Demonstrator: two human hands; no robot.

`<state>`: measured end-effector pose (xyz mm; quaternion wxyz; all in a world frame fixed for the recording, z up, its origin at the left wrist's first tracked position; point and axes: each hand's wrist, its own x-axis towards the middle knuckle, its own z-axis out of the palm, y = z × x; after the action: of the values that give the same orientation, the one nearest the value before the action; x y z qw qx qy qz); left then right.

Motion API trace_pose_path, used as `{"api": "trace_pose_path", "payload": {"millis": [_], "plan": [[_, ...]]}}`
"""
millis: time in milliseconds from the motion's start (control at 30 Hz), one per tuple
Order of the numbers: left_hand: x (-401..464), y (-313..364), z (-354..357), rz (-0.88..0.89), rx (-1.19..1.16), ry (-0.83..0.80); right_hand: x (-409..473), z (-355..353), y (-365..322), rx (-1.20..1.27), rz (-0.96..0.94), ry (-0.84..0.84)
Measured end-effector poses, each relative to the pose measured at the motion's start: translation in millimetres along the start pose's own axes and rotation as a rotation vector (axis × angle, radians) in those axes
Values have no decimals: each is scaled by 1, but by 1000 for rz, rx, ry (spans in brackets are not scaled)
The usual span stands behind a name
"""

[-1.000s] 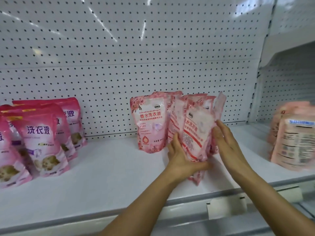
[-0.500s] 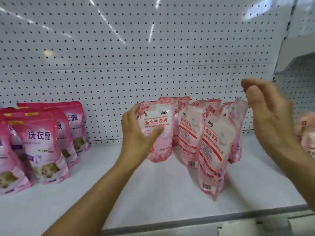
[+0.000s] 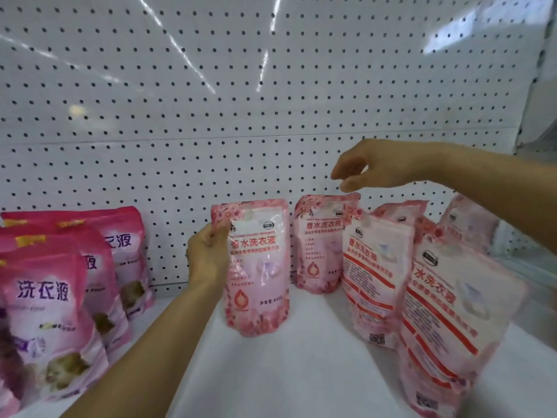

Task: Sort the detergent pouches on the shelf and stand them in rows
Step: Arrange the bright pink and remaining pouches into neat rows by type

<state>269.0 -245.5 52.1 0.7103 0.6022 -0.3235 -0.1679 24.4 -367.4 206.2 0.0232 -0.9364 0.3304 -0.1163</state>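
My left hand (image 3: pixel 208 254) pinches the front pouch (image 3: pixel 257 267) while my right hand (image 3: pixel 373 165) hovers half-open and empty above the rear pouch (image 3: pixel 322 242); a clumsy grab could topple the leaning pouches (image 3: pixel 452 312).

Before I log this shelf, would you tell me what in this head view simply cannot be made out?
- Pouches behind the front striped pouch: count hidden by those in front and the right forearm.
- Small print on the pouch in the left hand: blurred.
- Dark pink pouches: row cut off by the left edge.
- Right hand: hovers above a rear pouch; contact unclear.
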Motion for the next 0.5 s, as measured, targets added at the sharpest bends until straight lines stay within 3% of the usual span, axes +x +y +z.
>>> {"api": "trace_pose_path", "payload": {"millis": [267,500], "plan": [[26,-13,12,-23,-94,8,61,24,20,-78,-4,-192],[34,-22,47,-6,-122,-23,80,38,33,-236,-53,-135]]}}
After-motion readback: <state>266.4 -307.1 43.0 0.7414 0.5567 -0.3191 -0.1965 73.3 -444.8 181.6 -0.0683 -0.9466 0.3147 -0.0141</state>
